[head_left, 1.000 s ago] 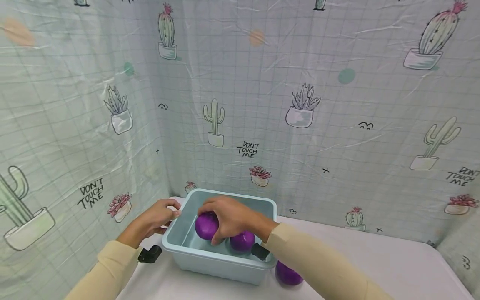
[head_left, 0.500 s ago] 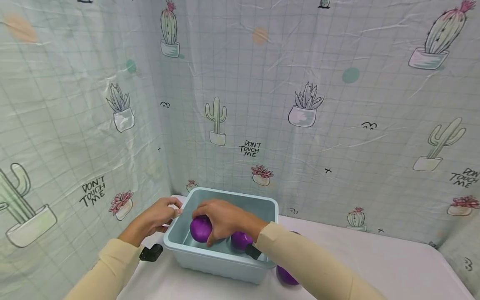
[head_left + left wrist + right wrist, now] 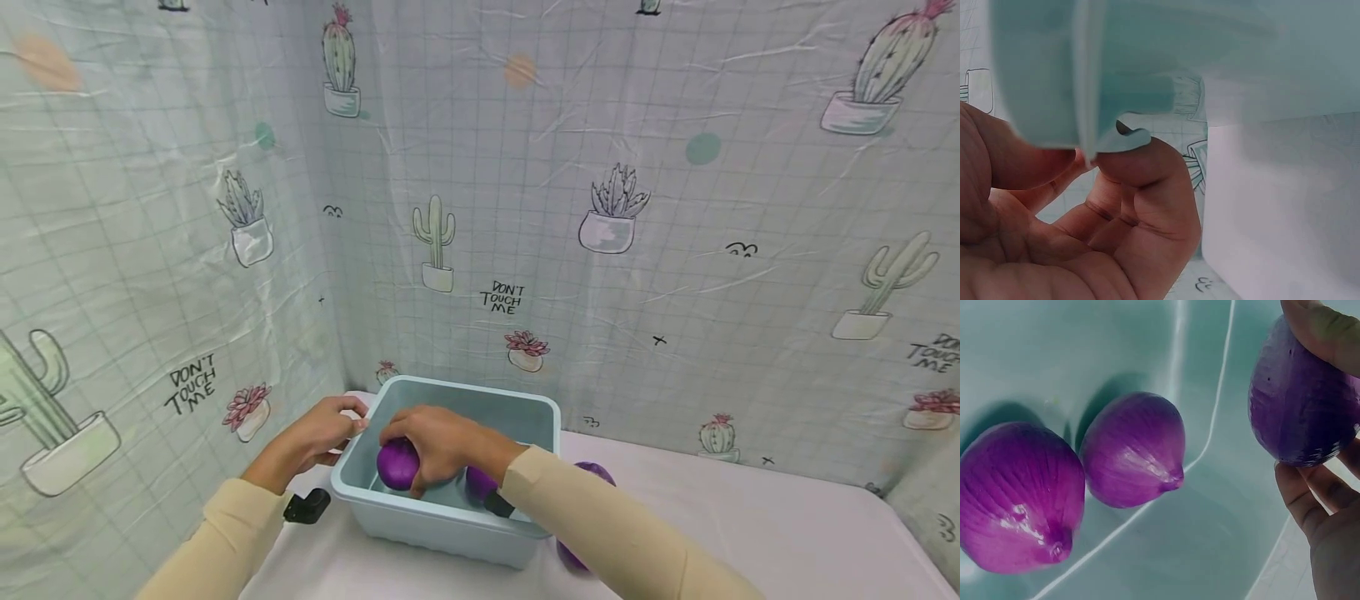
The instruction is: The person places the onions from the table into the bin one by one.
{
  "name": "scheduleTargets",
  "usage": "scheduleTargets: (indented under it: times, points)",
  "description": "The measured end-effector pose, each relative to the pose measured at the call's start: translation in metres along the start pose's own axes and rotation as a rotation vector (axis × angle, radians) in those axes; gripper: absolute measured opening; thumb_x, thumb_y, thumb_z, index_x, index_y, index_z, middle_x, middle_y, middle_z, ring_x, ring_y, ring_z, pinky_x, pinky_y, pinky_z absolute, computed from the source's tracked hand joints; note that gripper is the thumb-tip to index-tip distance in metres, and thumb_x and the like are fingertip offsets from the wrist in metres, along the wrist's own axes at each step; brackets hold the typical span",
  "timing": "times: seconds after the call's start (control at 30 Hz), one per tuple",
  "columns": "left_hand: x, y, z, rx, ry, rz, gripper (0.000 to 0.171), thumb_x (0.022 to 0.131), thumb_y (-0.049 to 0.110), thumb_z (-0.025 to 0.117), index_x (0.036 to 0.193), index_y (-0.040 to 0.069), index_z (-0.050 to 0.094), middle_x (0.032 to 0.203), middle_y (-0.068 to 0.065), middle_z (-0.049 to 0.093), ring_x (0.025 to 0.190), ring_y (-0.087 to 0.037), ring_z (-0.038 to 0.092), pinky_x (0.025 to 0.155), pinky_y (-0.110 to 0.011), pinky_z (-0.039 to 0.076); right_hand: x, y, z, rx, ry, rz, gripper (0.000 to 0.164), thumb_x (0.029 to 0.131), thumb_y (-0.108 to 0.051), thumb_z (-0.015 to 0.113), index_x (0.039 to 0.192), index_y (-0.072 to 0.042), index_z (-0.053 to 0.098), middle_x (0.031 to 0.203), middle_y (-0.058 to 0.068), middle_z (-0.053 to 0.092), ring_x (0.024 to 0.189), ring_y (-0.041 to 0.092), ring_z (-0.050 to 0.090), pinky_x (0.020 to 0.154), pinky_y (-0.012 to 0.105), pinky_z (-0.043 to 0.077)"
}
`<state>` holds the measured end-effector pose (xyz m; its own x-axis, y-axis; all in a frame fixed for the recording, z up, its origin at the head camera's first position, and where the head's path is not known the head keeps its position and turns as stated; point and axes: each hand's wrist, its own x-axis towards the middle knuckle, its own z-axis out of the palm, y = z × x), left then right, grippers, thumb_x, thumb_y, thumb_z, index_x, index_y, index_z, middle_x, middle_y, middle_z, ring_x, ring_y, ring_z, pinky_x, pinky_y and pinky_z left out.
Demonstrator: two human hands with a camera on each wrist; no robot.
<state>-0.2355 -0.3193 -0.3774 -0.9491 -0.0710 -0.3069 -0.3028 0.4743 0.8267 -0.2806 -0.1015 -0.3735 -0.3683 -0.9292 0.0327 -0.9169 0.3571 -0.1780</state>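
My right hand (image 3: 435, 446) holds a purple onion (image 3: 398, 464) inside a pale blue plastic bin (image 3: 450, 533), near its left wall. In the right wrist view, fingers and thumb span the held onion (image 3: 1304, 400). Two more purple onions lie side by side on the bin floor, a larger onion (image 3: 1022, 500) and a smaller onion (image 3: 1135, 450). In the head view, my right wrist partly covers an onion (image 3: 480, 485). My left hand (image 3: 322, 432) pinches the bin's left rim. Its thumb and a curled finger meet the rim (image 3: 1088, 125) in the left wrist view.
Right of the bin, an onion (image 3: 595, 472) and another onion (image 3: 572, 557) lie on the white table (image 3: 720, 517), partly behind my right sleeve. A cactus-print curtain (image 3: 465, 167) stands behind and to the left. Black wrist cameras (image 3: 307, 506) sit at both wrists.
My right hand has moved left and slightly down with its onion, toward the bin's left wall. An onion right of the bin has come out from behind my sleeve. My left hand keeps its place.
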Motion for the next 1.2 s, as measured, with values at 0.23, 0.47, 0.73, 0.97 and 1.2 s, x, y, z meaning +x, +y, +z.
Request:
scheduleTargets:
  times: [0.23,0.47,0.73,0.97,1.2]
  points:
    - [-0.001,0.001,0.001,-0.005,0.005,0.004,0.018,0.106,0.01,0.05,0.121,0.003,0.058,0.112,-0.016,0.068,0.088,-0.024,0.07,0.071,-0.04,0.059,0.004,0.003,0.009,-0.012,-0.043,-0.022,0.071,0.07,-0.031,0.095,0.134,-0.021,0.067,0.131,-0.004,0.067,0.113,0.005,0.061,0.091,0.017,0.048]
    - [-0.001,0.001,0.0,0.014,0.005,0.009,0.021,0.106,0.009,0.049,0.123,0.002,0.057,0.114,-0.017,0.068,0.09,-0.024,0.071,0.072,-0.04,0.059,0.006,0.002,0.015,-0.008,-0.081,-0.055,0.065,0.076,-0.025,0.091,0.136,-0.019,0.067,0.131,-0.003,0.068,0.11,0.006,0.061,0.089,0.014,0.048]
    - [-0.002,0.001,-0.002,0.02,0.015,0.012,0.018,0.105,0.009,0.05,0.121,0.003,0.058,0.115,-0.017,0.068,0.091,-0.024,0.072,0.074,-0.041,0.059,0.012,-0.002,0.018,-0.102,-0.117,-0.111,0.058,0.081,-0.025,0.086,0.136,-0.018,0.066,0.129,-0.003,0.068,0.111,0.006,0.062,0.093,0.014,0.048]
    - [-0.003,0.002,-0.002,0.025,0.016,0.016,0.019,0.105,0.009,0.051,0.122,0.003,0.058,0.114,-0.017,0.068,0.092,-0.025,0.071,0.074,-0.041,0.059,0.011,-0.008,0.021,-0.178,-0.157,-0.08,0.055,0.087,-0.029,0.082,0.138,-0.021,0.062,0.125,-0.003,0.066,0.108,0.006,0.062,0.096,0.019,0.05]
    - [-0.002,0.001,0.0,0.026,0.016,0.01,0.02,0.105,0.009,0.052,0.122,0.003,0.058,0.116,-0.018,0.067,0.092,-0.026,0.071,0.075,-0.042,0.06,0.004,-0.006,0.019,-0.108,-0.196,0.03,0.068,0.086,-0.035,0.084,0.146,-0.021,0.057,0.141,-0.001,0.062,0.124,0.01,0.063,0.109,0.029,0.05]
